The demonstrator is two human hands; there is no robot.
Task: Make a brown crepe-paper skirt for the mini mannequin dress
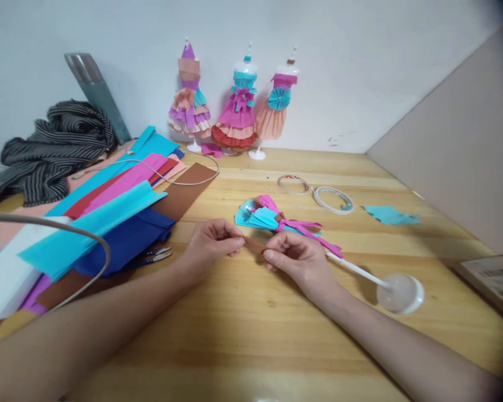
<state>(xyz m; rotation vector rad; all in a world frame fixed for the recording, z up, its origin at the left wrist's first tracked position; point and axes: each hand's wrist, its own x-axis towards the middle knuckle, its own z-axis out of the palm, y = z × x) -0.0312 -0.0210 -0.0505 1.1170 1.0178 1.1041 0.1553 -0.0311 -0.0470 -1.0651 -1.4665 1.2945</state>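
Between my two hands a short brown paper strip (255,244) is stretched above the table. My left hand (216,237) pinches its left end, and my right hand (297,259) pinches the other end. Just behind them lies a small mannequin stand on its side, wearing a turquoise and magenta crepe paper dress (266,218). Its white rod and round base (400,293) reach out to the right, past my right hand, which hides part of it.
Crepe paper sheets (96,223), small scissors (155,257) and a looping cable (104,245) crowd the left. Tape rolls (334,200) and a turquoise scrap (392,214) lie back right. Three dressed mannequins (237,120) stand by the wall, with a bottle (103,100) and striped cloth (62,145) to the left.
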